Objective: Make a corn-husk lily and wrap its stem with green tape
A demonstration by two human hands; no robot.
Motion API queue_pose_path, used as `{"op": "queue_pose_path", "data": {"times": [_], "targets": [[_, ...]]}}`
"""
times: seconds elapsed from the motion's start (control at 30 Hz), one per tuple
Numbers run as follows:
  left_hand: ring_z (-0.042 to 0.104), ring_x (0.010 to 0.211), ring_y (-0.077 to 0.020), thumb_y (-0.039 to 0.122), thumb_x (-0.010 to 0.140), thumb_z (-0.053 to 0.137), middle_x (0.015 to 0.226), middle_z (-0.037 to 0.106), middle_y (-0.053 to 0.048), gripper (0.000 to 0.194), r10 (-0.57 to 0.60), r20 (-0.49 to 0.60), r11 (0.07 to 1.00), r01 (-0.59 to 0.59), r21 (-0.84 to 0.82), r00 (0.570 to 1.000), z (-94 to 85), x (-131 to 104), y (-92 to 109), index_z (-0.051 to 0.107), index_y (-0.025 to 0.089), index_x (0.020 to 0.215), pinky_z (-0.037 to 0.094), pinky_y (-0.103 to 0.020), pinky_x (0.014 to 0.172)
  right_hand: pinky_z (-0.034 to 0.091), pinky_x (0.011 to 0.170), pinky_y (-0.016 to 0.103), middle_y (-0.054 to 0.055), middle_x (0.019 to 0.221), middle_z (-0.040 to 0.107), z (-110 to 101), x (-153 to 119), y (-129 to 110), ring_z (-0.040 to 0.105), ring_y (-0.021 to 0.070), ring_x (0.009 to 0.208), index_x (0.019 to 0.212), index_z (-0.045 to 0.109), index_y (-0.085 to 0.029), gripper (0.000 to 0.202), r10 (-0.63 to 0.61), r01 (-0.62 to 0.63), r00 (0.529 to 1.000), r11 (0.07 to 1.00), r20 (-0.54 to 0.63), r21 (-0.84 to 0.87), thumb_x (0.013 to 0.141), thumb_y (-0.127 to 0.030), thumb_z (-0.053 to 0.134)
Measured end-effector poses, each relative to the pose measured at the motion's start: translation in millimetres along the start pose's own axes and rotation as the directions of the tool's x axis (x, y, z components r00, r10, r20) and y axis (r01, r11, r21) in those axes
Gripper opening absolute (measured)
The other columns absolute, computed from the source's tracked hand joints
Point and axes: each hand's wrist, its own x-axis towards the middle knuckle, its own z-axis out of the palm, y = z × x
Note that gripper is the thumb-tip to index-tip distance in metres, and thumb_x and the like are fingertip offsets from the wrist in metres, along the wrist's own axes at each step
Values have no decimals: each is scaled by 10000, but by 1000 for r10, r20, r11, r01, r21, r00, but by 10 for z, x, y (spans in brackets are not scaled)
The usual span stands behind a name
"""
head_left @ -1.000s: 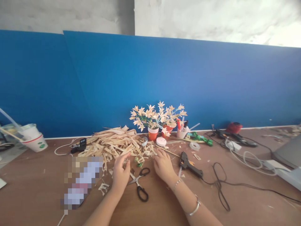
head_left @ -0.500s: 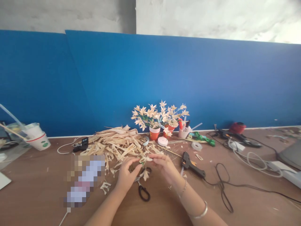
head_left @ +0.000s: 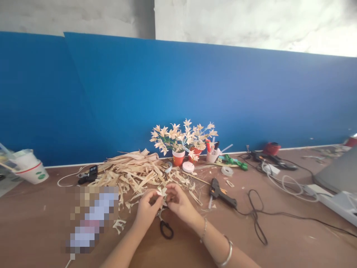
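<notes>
My left hand (head_left: 148,207) is closed in a pinch on a small pale husk flower (head_left: 162,192) over the middle of the table. From the other side my right hand (head_left: 180,204) closes its curled fingers at the flower's petals. The fingers partly cover the flower, and its lower end is hidden. Beneath my hands lie scissors (head_left: 166,230) with black handles, their blades mostly covered. Just beyond is a heap of dry husk strips (head_left: 136,167). Finished-looking husk flowers (head_left: 174,132) stand behind it in a red-and-white paper cup (head_left: 178,158), with another cup beside it.
A black glue gun (head_left: 223,194) lies right of my hands, its cord running right. Tape rolls (head_left: 227,171), a cup of tools (head_left: 212,156) and a power strip (head_left: 331,203) are further right. A white cup (head_left: 32,173) stands left; a blue partition (head_left: 178,82) closes the back.
My hands have drawn closer together around the flower, and my right fingers have curled in. The whole view has shifted a little, so the table's things appear further left.
</notes>
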Motion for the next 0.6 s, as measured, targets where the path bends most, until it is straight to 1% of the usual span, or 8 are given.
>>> {"op": "queue_pose_path", "data": {"times": [0.1, 0.17, 0.23, 0.33, 0.43, 0.5, 0.57, 0.6], "targets": [[574, 844, -215, 222, 683, 580, 829, 631, -54, 58, -2, -18, 998, 1, -70, 1000, 1, -1, -3, 627, 189, 692, 445, -335, 793, 425, 599, 226, -11, 865, 582, 56, -18, 138, 533, 108, 658, 1116, 416, -253, 495, -10, 12, 1000, 994, 18, -105, 670, -148, 602], [567, 880, -219, 239, 681, 588, 871, 630, -61, 81, -35, -6, 989, 34, -144, 999, 10, -7, -1, 633, 186, 721, 438, -333, 813, 425, 599, 229, -20, 767, 584, 81, -35, 161, 538, 116, 647, 1043, 479, -218, 349, 13, -7, 999, 980, 29, -198, 711, -170, 574], [576, 852, -209, 283, 689, 594, 856, 637, -59, 140, -134, 14, 957, 134, -256, 991, 16, -16, 14, 630, 177, 774, 449, -321, 785, 429, 610, 233, -12, 724, 593, 84, -50, 118, 547, 125, 653, 901, 556, -191, 164, 23, -10, 999, 939, 34, -344, 742, -166, 527], [579, 721, -169, 344, 675, 622, 753, 636, -36, 222, -302, 20, 858, 281, -430, 953, 7, -20, 67, 614, 158, 796, 458, -274, 681, 436, 622, 229, 6, 774, 619, 3, -48, -42, 563, 129, 667, 858, 603, -185, 170, 1, 39, 998, 817, 68, -575, 735, -125, 502], [489, 530, -101, 363, 658, 645, 583, 561, 17, 250, -379, 26, 786, 337, -518, 925, -13, -9, 122, 613, 141, 770, 391, -205, 513, 434, 679, 238, 32, 871, 616, -212, -4, -237, 571, 145, 748, 858, 622, -195, 179, -74, 85, 996, 609, 49, -789, 741, -128, 505], [420, 470, -76, 366, 654, 653, 530, 508, 42, 254, -394, 45, 754, 351, -555, 918, -17, -1, 136, 610, 139, 759, 320, -184, 442, 420, 724, 254, 55, 868, 610, -395, 29, -336, 568, 168, 808, 776, 631, -185, 175, -78, -34, 995, 369, -67, -929, 760, -120, 469], [399, 465, -67, 361, 648, 664, 539, 504, 44, 250, -400, 62, 726, 358, -587, 914, -10, 3, 126, 601, 141, 748, 284, -175, 419, 413, 696, 259, 78, 843, 613, -549, 44, -387, 572, 186, 796, 700, 633, -173, 174, 30, -174, 985, 114, -172, -978, 740, -113, 474], [397, 470, -65, 356, 647, 669, 548, 509, 42, 245, -400, 69, 717, 359, -597, 914, -4, 3, 114, 597, 141, 740, 278, -172, 419, 410, 673, 260, 91, 817, 614, -600, 43, -394, 573, 195, 782, 679, 633, -161, 170, 62, -201, 978, 55, -197, -978, 715, -93, 482]]}}
